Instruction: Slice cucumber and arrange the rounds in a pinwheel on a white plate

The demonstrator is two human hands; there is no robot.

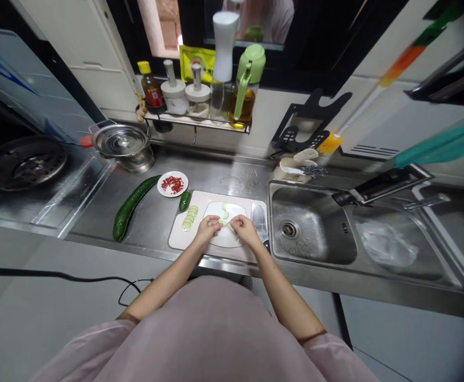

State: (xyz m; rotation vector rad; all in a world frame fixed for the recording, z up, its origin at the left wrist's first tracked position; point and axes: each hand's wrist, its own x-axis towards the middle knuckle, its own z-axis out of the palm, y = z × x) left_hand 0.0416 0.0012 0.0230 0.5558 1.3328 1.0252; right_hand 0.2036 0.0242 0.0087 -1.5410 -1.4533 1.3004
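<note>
A white square plate [237, 241] lies on a pale cutting board [177, 239]. Over the plate, my left hand [209, 229] pinches a thin cucumber slice [223, 222] at its left end. My right hand [243, 229] is close by on the right with its fingers pinched together; what they hold, if anything, is too small to tell. Cucumber slices [225, 211] rest on the plate just beyond the fingers. A row of overlapping slices [190, 218] lies on the board's left part, below a short cucumber piece [185, 201]. A knife [258, 220] lies on the board's right side.
A long cucumber [131, 211], a small plate with chopped red pieces [172, 193] and a steel pot [136, 159] stand left of the board. The sink [311, 228] is at the right. Behind, a rack [200, 122] holds bottles and jars.
</note>
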